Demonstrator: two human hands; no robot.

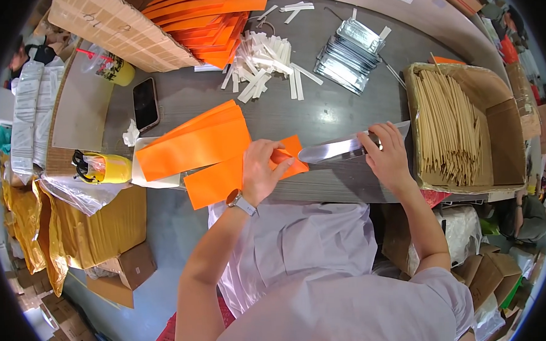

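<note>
My left hand point(263, 169), with a watch at the wrist, is closed on a long flat orange paper sleeve point(215, 183) near its right end. Between the thumb and fingers of my right hand point(385, 152) is a shiny, silvery flat strip point(332, 151), partly see-through at its right end. Its rounded left tip meets the orange sleeve's end; whether it reaches inside I cannot tell. Left of my left hand, a fanned pile of orange sleeves point(191, 141) lies over a white box point(157, 181) at the table's front edge.
A carton of thin wooden sticks point(447, 127) stands at the right. Farther back lie silver packets point(350, 55), white paper strips point(264, 60) and more orange sleeves point(216, 25) beside a cardboard box point(123, 30). A phone point(146, 103) and a yellow cup point(115, 168) are at the left.
</note>
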